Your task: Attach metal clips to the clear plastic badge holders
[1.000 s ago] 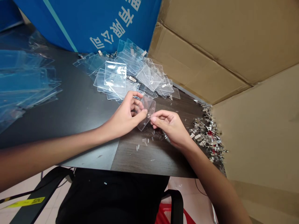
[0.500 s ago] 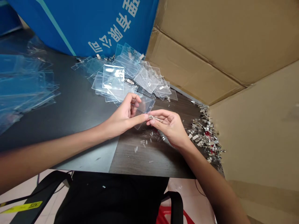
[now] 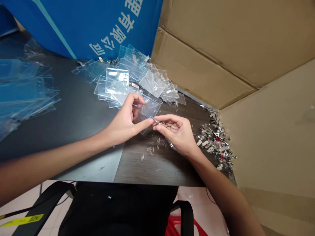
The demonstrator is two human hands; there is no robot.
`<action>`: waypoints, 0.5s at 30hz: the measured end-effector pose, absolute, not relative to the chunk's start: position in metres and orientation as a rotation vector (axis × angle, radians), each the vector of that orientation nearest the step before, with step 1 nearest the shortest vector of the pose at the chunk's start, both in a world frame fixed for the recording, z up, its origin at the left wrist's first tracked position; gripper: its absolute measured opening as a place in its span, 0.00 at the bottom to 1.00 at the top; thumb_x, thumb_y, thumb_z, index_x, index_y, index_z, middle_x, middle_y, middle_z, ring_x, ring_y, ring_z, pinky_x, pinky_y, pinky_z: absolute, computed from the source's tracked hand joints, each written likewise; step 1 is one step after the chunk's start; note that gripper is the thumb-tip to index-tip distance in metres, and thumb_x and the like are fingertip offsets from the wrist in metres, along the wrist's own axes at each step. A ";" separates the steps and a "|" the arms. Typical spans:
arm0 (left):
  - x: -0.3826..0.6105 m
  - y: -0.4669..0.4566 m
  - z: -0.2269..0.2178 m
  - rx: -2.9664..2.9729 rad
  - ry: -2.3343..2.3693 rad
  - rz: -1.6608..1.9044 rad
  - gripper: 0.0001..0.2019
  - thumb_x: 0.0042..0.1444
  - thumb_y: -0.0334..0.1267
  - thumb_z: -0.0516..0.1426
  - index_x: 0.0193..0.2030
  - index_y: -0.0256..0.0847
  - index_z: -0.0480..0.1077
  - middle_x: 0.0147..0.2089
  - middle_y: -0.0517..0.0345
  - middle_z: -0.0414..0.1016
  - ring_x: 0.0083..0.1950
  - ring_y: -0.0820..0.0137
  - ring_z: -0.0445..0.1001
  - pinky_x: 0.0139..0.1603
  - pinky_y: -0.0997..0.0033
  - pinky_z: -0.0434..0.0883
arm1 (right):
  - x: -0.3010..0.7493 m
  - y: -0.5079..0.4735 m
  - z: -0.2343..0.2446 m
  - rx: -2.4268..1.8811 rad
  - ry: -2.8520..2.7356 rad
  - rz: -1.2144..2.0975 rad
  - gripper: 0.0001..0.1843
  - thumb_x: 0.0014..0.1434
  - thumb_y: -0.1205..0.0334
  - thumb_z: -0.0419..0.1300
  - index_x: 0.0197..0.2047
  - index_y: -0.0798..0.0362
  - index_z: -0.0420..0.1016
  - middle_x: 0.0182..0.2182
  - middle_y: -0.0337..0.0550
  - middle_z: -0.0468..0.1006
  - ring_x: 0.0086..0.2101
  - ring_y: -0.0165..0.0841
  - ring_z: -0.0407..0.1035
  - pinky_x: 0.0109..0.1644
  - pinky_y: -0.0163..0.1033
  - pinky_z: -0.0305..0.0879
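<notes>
Head view: your left hand [image 3: 125, 125] pinches a flimsy, slippery vinyl badge holder [image 3: 149, 109] at its edge; your right hand [image 3: 177, 131] fingertip-grips a tiny, stiff metal clip [image 3: 161, 123].

Blue printed banner [image 3: 61, 29] standing behind tabletop [image 3: 61, 131], cardboard flaps [image 3: 209, 49] rising at right, black chair [image 3: 115, 209] sitting below, red plastic [image 3: 174, 226] showing beneath

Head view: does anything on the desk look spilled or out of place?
Yes: small clear plastic bits lie scattered on the wood-grain desk near the right hand, like spillage, and metal clips sit in a loose, untidy heap beside the cardboard.
</notes>
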State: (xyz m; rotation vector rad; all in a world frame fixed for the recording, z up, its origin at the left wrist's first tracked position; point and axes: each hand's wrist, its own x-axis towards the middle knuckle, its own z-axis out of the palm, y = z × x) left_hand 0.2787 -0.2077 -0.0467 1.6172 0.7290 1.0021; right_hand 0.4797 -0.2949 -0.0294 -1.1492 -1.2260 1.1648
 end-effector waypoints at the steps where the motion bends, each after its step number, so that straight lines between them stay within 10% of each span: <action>1: 0.279 -0.208 -0.047 1.629 0.735 1.012 0.27 0.52 0.38 0.73 0.53 0.49 0.64 0.50 0.56 0.64 0.42 0.66 0.62 0.43 0.64 0.64 | 0.480 -0.295 -0.029 -1.152 -1.224 1.166 0.19 0.55 0.51 0.85 0.46 0.48 0.91 0.44 0.45 0.92 0.44 0.40 0.88 0.61 0.52 0.86; 15: 0.281 -0.215 -0.047 1.730 0.770 1.074 0.27 0.54 0.36 0.72 0.54 0.49 0.63 0.50 0.56 0.64 0.44 0.66 0.64 0.46 0.62 0.65 | 0.478 -0.295 -0.029 -1.247 -1.277 1.050 0.18 0.51 0.54 0.86 0.43 0.47 0.90 0.42 0.44 0.92 0.43 0.40 0.86 0.55 0.49 0.86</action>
